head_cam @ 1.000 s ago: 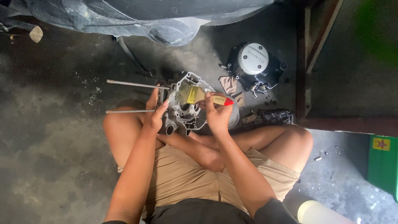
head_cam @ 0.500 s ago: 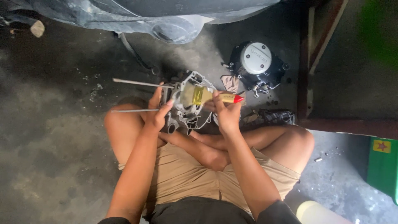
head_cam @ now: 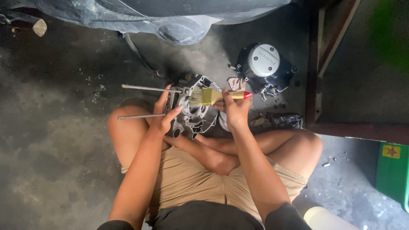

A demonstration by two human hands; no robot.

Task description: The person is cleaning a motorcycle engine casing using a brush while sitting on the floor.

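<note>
Both hands meet at frame centre: the left hand [head_cam: 163, 116] grips the grey metal engine casing [head_cam: 194, 108] from its left, while the right hand [head_cam: 233, 110] pinches a yellow-handled, red-tipped paintbrush [head_cam: 215, 96] lying horizontally, bristles on the casing.

Silver-grey engine casing [head_cam: 194, 111]; brush [head_cam: 215, 96] with pale bristles, yellowish handle, red tip; tan shorts [head_cam: 191, 181]; green box [head_cam: 393, 172], apparently yellow-starred.

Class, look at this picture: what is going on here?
A person sits cross-legged on a concrete floor. The left hand steadies a metal engine casing with two long studs sticking out. The right hand holds a paintbrush, bristles on the casing. A round-capped engine cover lies beyond.
</note>
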